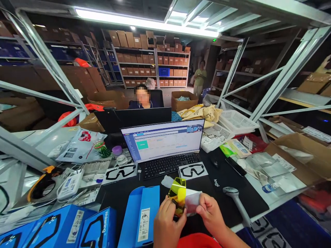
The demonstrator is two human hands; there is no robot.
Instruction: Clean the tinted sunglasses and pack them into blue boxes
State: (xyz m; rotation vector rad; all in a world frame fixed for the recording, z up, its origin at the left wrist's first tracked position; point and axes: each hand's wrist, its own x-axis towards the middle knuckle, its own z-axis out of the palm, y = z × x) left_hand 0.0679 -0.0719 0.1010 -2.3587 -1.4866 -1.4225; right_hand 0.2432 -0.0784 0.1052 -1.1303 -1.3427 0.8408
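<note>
My left hand (pixel 167 220) pinches a yellow lens (pixel 178 190) held upright over the black desk mat (pixel 227 193). My right hand (pixel 210 213) grips a small clear plastic bag (pixel 192 201) that touches the lens on its right side. Both hands are closed, near the desk's front edge. An open blue box (pixel 142 215) lies just left of my left hand. A goggle-print card (pixel 192 170) lies behind the lens, in front of the black keyboard (pixel 169 164).
A lit monitor (pixel 162 139) stands behind the keyboard, and a person sits beyond it. A barcode scanner (pixel 236 201) lies at my right. Blue goggle boxes (pixel 59 229) crowd the front left. White baskets (pixel 234 120) and an open carton (pixel 300 158) sit to the right.
</note>
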